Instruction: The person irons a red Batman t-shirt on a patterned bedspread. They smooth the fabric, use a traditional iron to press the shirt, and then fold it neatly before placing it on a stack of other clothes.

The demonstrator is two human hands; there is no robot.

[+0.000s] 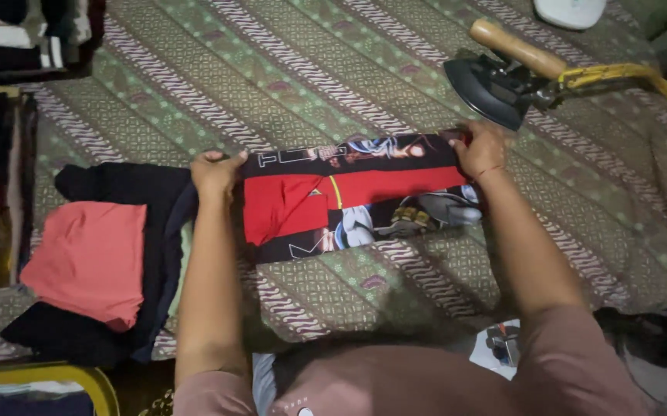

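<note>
A folded garment (352, 192), black and red with printed pictures, lies across the middle of a patterned green cloth (310, 77). My left hand (216, 171) grips the garment's left end. My right hand (480, 148) grips its right end at the far corner. Both arms reach forward over the near edge of the surface.
A black iron with a wooden handle (503, 77) and a yellow cord (626, 77) rests just beyond my right hand. A stack of folded clothes, salmon-pink piece (90, 258) on dark ones, lies at the left. More folded clothes (25, 35) sit at the far left corner.
</note>
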